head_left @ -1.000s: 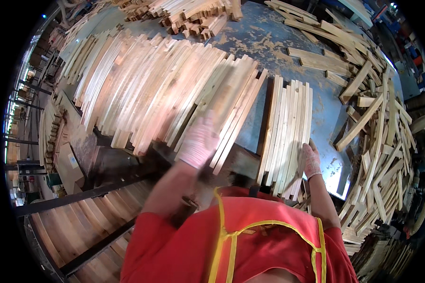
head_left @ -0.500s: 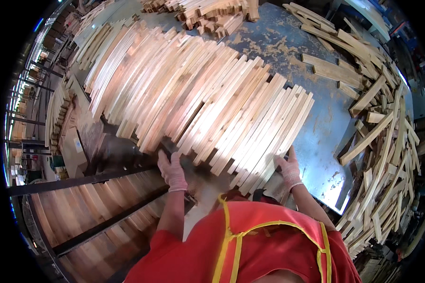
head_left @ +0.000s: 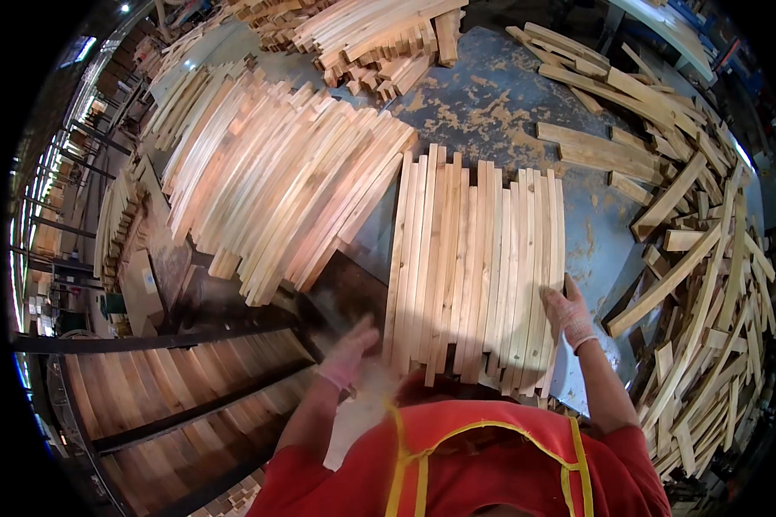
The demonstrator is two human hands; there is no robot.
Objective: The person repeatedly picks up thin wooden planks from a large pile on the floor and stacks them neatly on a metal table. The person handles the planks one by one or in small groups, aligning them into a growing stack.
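Table (head_left: 578,198) spans the middle, scrap wood (head_left: 705,302) at three o'clock, slanted strips (head_left: 276,181) at ten, a straighter batch (head_left: 474,267) near centre. At the batch's four o'clock, the right hand (head_left: 569,316), thumb and fingers spread, touches its edge; at eight, the left hand (head_left: 350,351), blurred, fingers extended, contact unclear.

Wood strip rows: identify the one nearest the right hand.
The near row before the red garment; the right hand touches its edge, unlike the rows farther left.
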